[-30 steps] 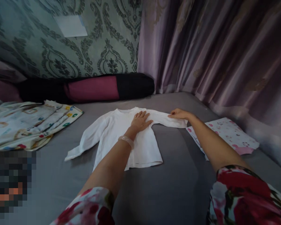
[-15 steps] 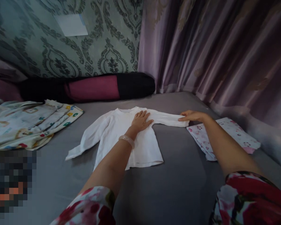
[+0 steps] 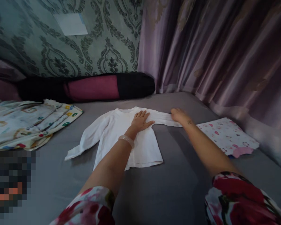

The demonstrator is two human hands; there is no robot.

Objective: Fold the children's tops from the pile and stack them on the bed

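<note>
A white long-sleeved shirt (image 3: 112, 137) lies spread on the grey bed sheet (image 3: 168, 193), its left-hand sleeve bent down and the other stretched out to the right. My left hand (image 3: 140, 121) rests flat on the upper chest of the shirt near the shoulder, fingers apart, a pale bangle on the wrist. On the outstretched sleeve (image 3: 162, 118), close to its cuff, lies my right hand (image 3: 179, 116). Its fingers are blurred and partly turned away, so I cannot tell whether they grip the fabric.
Folded white clothing with a pink print (image 3: 231, 134) lies to the right, partly behind my right forearm. At the left is a pile of patterned cloth (image 3: 32, 122). A black and maroon long bolster-like bundle (image 3: 93, 87) lies along the wall; purple curtains (image 3: 201, 47) hang at the right.
My right hand has let go of the cuff edge and moved left along the sleeve, its back now turned up. The left hand has stayed on the shirt.
</note>
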